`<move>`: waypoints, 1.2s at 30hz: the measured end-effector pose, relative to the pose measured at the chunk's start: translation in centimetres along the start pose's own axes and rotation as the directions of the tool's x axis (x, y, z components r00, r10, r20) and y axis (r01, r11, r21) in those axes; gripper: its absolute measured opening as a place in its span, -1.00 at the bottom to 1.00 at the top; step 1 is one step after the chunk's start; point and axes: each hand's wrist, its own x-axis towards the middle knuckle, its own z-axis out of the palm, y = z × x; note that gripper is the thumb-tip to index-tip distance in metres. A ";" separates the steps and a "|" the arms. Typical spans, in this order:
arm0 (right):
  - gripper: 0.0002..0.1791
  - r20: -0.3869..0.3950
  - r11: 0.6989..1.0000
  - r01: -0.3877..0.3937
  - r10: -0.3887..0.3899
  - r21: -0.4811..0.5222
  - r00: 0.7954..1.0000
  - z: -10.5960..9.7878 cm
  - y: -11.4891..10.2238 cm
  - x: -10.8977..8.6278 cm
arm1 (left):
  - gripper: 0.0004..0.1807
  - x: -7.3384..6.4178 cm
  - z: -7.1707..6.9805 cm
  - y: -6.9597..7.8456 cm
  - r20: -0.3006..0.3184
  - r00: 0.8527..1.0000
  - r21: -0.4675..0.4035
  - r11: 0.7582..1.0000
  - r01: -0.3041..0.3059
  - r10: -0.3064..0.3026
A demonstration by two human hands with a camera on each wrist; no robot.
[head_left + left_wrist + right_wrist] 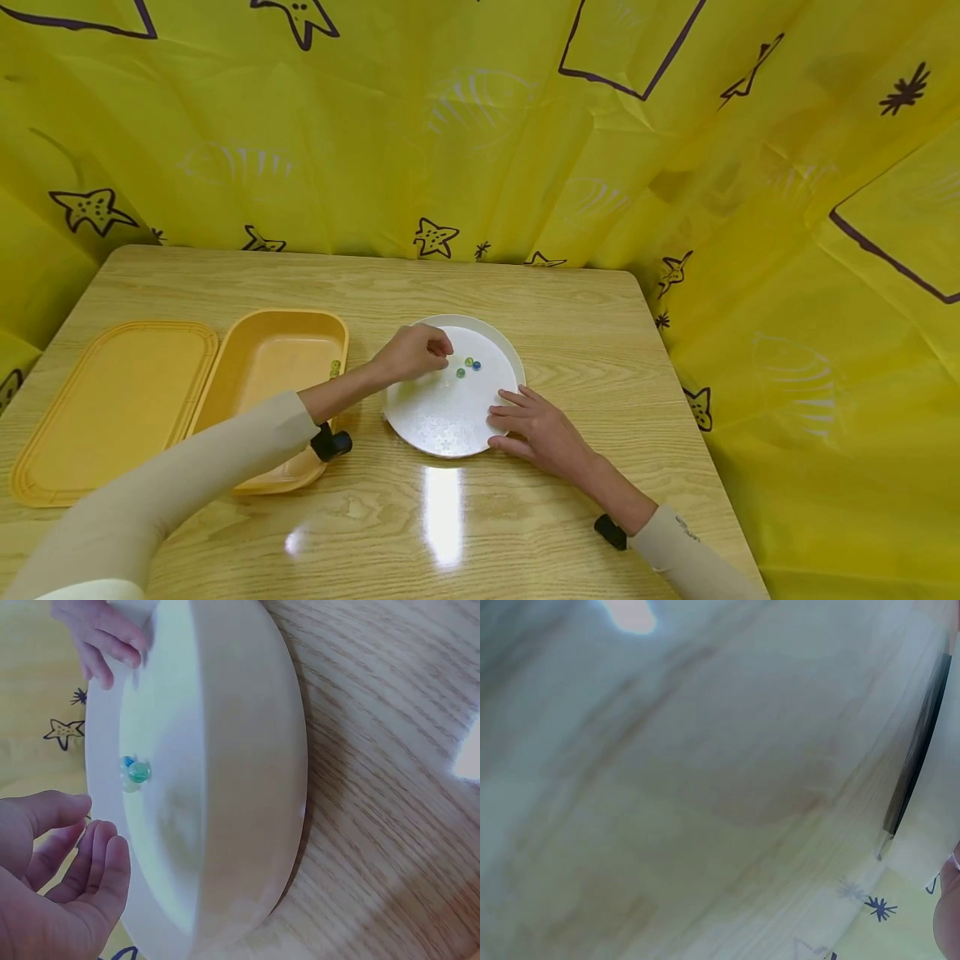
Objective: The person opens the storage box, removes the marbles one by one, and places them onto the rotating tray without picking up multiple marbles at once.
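Note:
A round white tray (420, 417) with a raised rim sits on the table. Three small glass marbles, one of them a green marble (461, 373) and another a blue marble (477, 366), lie close together inside it. My left hand (416, 352) is over the tray's left side, thumb and fingertips pinching what looks like a small clear marble, mostly hidden by the fingers. In the left wrist view, the green marble (139, 772) is just beyond those fingertips. My right hand (543, 429) rests its spread, fairly straight fingers on the tray's right rim.
Left of the tray is an open orange-yellow container (255, 367), partly under my left forearm, with yellow-green marbles (335, 367) visible at its right side. Its flat lid (112, 408) lies farther left. A yellow patterned curtain (480, 150) hangs behind the wooden table (585, 317).

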 end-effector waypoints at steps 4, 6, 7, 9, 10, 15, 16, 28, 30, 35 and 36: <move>-0.60 0.005 1.000 -0.002 0.002 -0.002 1.000 0.0 0.0 0.0 | -0.87 -0.7 -0.7 0.1 -0.022 0.999 -0.020 0.999 -0.026 0.026; -0.60 0.008 1.000 -0.007 0.007 -0.002 1.000 0.0 0.0 0.0 | -0.86 -1.0 -1.2 0.2 -0.033 0.999 -0.027 0.999 -0.032 0.031; -0.60 0.009 1.000 -0.008 0.008 -0.003 1.000 0.0 0.0 0.0 | -0.86 -1.2 -1.4 0.2 -0.037 0.999 -0.030 0.999 -0.033 0.032; -0.60 0.011 1.000 -0.010 0.010 -0.004 1.000 0.0 -0.1 0.0 | -0.85 -1.6 -2.0 0.3 -0.046 0.998 -0.035 0.999 -0.033 0.031; -0.59 0.010 1.000 -0.008 0.008 -0.007 1.000 0.0 -0.1 -0.1 | -0.85 -1.8 -2.3 0.3 -0.053 0.998 -0.039 0.999 -0.031 0.029; -0.54 -0.007 1.000 0.005 -0.005 -0.004 1.000 0.1 0.0 -0.1 | -0.83 -3.1 -3.8 -0.1 -0.085 0.996 -0.057 0.998 -0.024 0.019; -0.53 -0.011 1.000 0.007 -0.007 -0.003 1.000 0.1 0.0 -0.1 | -0.84 -3.4 -4.1 -0.2 -0.090 0.996 -0.062 0.998 -0.024 0.019; -0.43 -0.012 1.000 -0.001 0.001 0.001 1.000 0.2 0.0 -0.2 | -0.83 -6.7 -7.4 -3.0 -0.093 0.996 -0.054 0.999 0.000 -0.005; -0.42 -0.012 1.000 -0.003 0.003 0.005 1.000 0.2 0.0 -0.2 | -0.82 -7.2 -7.8 -3.5 -0.091 0.996 -0.050 0.999 -0.002 -0.003; -0.46 -0.012 1.000 0.001 -0.001 0.009 1.000 0.1 0.0 -0.1 | -0.79 -8.5 -8.6 -4.7 -0.109 0.994 -0.022 1.000 0.002 -0.005; -0.48 -0.011 1.000 0.002 -0.002 0.008 1.000 0.1 0.0 -0.2 | -0.78 -8.7 -8.8 -5.0 -0.115 0.993 -0.018 1.000 0.005 -0.007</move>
